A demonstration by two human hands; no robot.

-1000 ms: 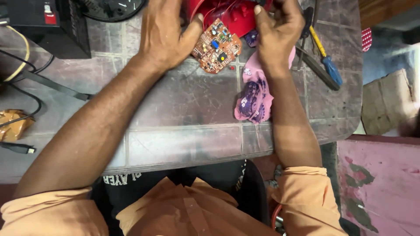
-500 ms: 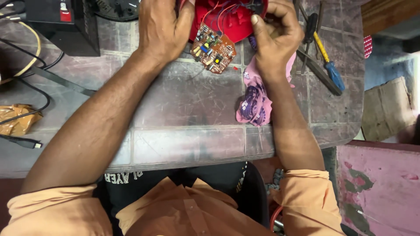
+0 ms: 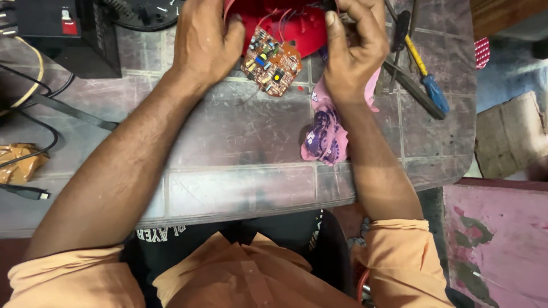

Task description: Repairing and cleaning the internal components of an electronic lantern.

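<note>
My left hand [image 3: 205, 43] grips the left side of a red plastic housing [image 3: 297, 28] at the table's far edge. My right hand [image 3: 354, 48] is closed on the housing's right side, its thumb pressed on the rim. A brown circuit board [image 3: 271, 63] with small coloured parts hangs from the housing on thin red wires and lies between my hands. A pink patterned cloth [image 3: 325, 134] lies under my right wrist.
A yellow and blue screwdriver [image 3: 425, 77] and dark tools lie to the right. A black box [image 3: 63, 34] with cables [image 3: 34, 108] sits far left, next to a round black dial [image 3: 142, 14]. Brown crumpled wrap [image 3: 20, 162] lies at the left edge. The tiled table [image 3: 240, 188] ends near my body.
The view has shifted so the housing and both hands sit higher in the frame. My hands keep their grip on the housing; the board has barely moved.
</note>
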